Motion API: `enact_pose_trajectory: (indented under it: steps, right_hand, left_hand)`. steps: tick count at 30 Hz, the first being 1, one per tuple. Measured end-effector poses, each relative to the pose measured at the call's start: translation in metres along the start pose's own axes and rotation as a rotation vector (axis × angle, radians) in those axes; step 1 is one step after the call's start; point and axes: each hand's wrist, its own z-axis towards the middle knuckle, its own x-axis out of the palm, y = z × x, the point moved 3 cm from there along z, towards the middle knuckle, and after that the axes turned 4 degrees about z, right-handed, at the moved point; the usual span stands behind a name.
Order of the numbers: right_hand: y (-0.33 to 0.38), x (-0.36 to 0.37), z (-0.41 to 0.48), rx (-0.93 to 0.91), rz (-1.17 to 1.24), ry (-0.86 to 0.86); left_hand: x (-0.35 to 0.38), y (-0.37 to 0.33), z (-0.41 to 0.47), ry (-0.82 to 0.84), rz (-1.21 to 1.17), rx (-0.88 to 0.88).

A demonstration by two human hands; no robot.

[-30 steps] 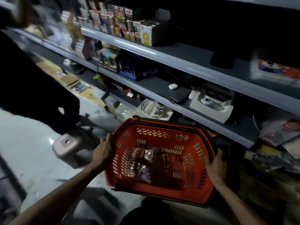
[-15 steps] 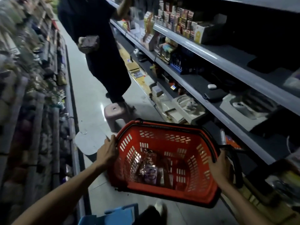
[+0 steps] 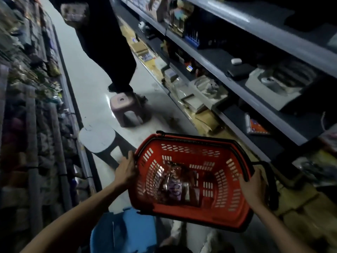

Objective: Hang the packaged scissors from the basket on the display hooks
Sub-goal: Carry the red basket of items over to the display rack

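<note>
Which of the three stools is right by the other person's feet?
The pinkish stool, farthest up the aisle, with a hole in its seat; the white round stool and the blue stool sit nearer you.

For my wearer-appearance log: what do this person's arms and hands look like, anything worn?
The left forearm and right forearm are bare to the frame edge; no sleeves show. The left hand and right hand wear no gloves; no watch, bracelet or ring is visible.

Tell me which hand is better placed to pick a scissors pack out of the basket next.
Probably left. Both hands grip the basket at its ends, but the packs lie nearer the left hand; the right hand, by the black handle, could steady it.
</note>
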Motion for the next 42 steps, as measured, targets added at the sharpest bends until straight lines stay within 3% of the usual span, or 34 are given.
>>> enact_pose_trajectory:
  steps: [5,10,20,28,35,42]
  right_hand:
    - [-0.028,-0.026,-0.022,0.073,-0.035,-0.064]
    - [-0.117,-0.022,-0.012,0.211,0.017,-0.038]
    - [-0.337,0.051,-0.005,0.481,-0.011,-0.086]
    - [-0.477,0.113,-0.004,0.63,0.001,-0.115]
    - [-0.527,0.129,-0.014,0.728,0.025,-0.129]
    - [-0.491,0.109,-0.052,0.68,-0.086,-0.028]
  left_hand:
    - [0.075,-0.017,-0.003,0.077,0.052,0.013]
    - [0.172,-0.041,-0.007,0.136,0.128,-0.064]
    - [0.415,-0.04,0.043,0.27,0.137,-0.039]
    - [0.539,-0.062,0.051,0.303,0.063,-0.035]
    - [0.577,-0.064,0.05,0.302,-0.031,-0.089]
    - [0.564,-0.052,0.012,0.438,0.026,0.023]
